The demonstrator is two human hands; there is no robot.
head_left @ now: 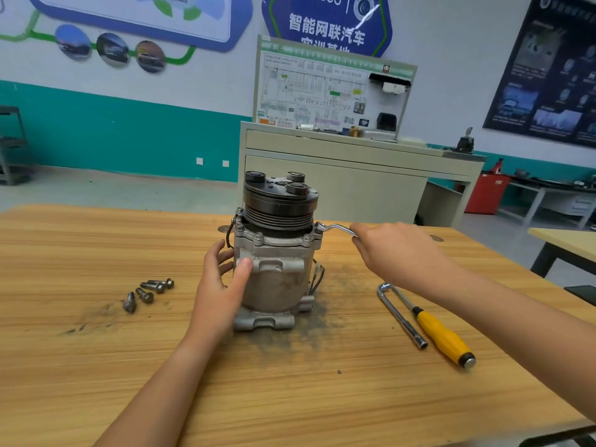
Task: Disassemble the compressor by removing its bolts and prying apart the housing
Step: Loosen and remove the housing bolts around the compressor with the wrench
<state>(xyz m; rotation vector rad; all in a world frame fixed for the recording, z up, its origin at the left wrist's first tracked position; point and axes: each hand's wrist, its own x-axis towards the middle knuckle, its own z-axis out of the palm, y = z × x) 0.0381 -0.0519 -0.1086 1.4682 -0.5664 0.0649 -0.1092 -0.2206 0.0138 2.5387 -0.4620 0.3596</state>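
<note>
The grey compressor (pixel 277 279) stands upright on the wooden table (pixel 96 366), its black pulley (pixel 279 201) on top. My left hand (pixel 222 282) holds the housing's left side, thumb across the front and fingers round the back. My right hand (pixel 393 253) grips the handle of a ring wrench (pixel 335 228). The wrench's ring end sits on a bolt at the right corner of the upper flange. Other bolts (pixel 259 236) show in the flange. Several loose bolts (pixel 148 291) lie on the table to the left.
An L-shaped socket wrench (pixel 401 316) and a yellow-handled screwdriver (pixel 442 335) lie to the right of the compressor. Dark grime (pixel 309 330) stains the table around its base. A cream training bench (pixel 354 169) stands behind the table; another table (pixel 564 240) is at the right edge.
</note>
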